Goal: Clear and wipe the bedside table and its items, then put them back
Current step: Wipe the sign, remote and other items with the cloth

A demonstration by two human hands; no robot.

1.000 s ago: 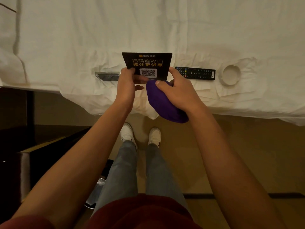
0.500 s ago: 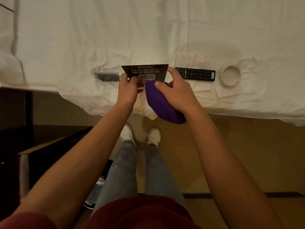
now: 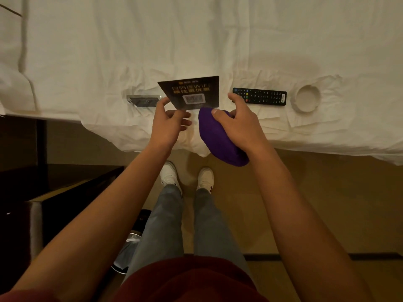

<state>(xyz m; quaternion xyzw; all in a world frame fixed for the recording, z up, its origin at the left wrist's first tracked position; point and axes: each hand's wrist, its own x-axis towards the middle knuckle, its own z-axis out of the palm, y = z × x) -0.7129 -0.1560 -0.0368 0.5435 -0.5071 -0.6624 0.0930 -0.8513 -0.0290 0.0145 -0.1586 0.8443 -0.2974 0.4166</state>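
Card [image 3: 192, 93]: black WiFi card with a QR code, held over the bed [image 3: 196, 40] edge, tilted, face toward the camera. Left hand [image 3: 168, 125] holds it by the lower left corner; fingers [image 3: 162, 104] pinching the card edge against the thumb, other fingers curled below.

Cloth [image 3: 218, 140]: purple, bunched, in the right hand [image 3: 237, 125], just right of and below the card. Thumb presses on top of the cloth, remaining fingers wrapped round its far side. Can't tell if cloth and card touch.

On the white sheet behind: clear holder [image 3: 142, 100] lying flat just left of the card, remote [image 3: 259, 96] just right of the right hand, round white ashtray [image 3: 307, 99] beyond the remote's right end. All three in a row near the bed edge.

Table [image 3: 65, 182]: dark, lower left, well apart from the hands. Person stands at the bedside, white shoes [image 3: 187, 177] on the floor.
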